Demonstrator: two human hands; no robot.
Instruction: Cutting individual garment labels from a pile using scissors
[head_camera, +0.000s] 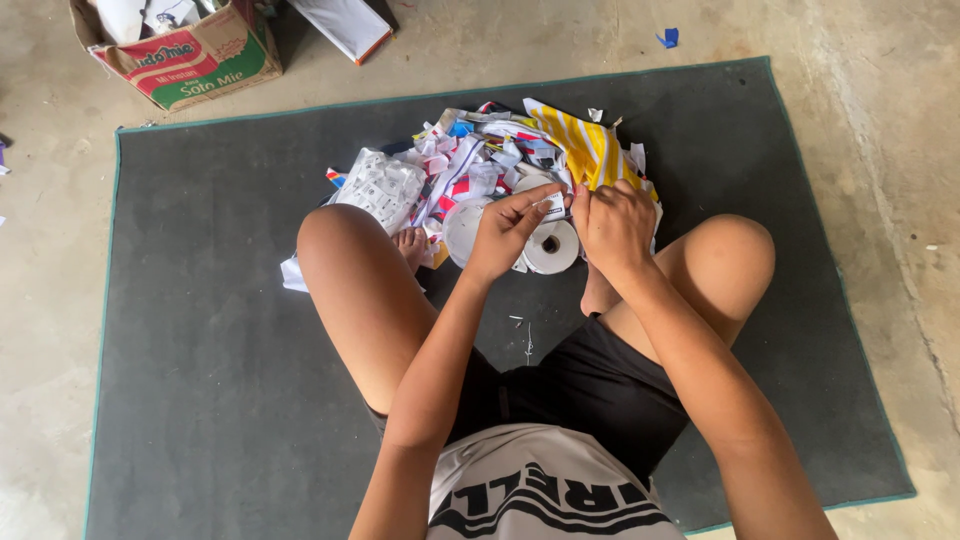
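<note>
The left hand's (505, 232) thumb and forefinger pinch a small white paper scrap (553, 205), and the right hand (612, 225) meets it from the other side, its fingers curled shut so that the back of the hand hides the grip; whether it pinches the same scrap cannot be told. What the scrap shows is too small to make out. Just below the fingertips a white tape roll (551, 246) lies flat on the mat, a second round white piece (464, 228) beside it partly covered by the left hand. Beyond the fingers spreads a heap of torn paper (470, 165), with a yellow-and-white striped sheet (588, 148) on its right and a white printed sheet (380, 188) on its left. The person sits cross-legged on a dark grey mat (200, 300), knees flanking the heap. A cardboard box (190, 55) stands at the top left, cut off by the frame, on the concrete floor (880, 120).
</note>
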